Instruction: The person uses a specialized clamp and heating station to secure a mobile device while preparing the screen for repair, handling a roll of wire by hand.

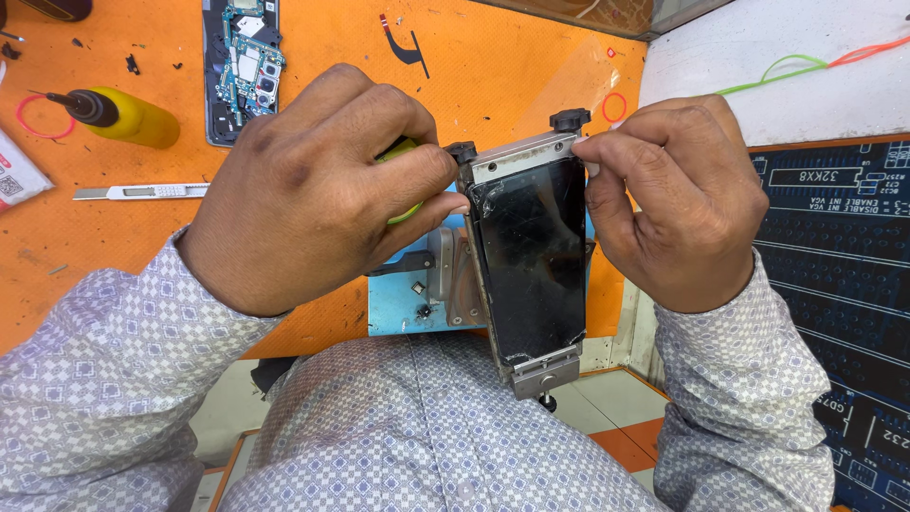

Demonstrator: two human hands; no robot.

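Observation:
A phone with a cracked black screen (531, 265) is clamped upright in a metal holder (544, 372) with black knobs at the top. My left hand (313, 190) is closed around a yellow-green tool (406, 180), with its tip hidden at the phone's upper left corner. My right hand (678, 199) pinches the upper right corner of the holder beside a black knob (570, 119).
On the orange mat (493, 66) lie an opened phone body with exposed circuit board (243, 66), a yellow squeeze bottle with black nozzle (123, 116), a flat metal blade tool (142, 192) and small red rings. A dark printed mat (844, 265) lies right.

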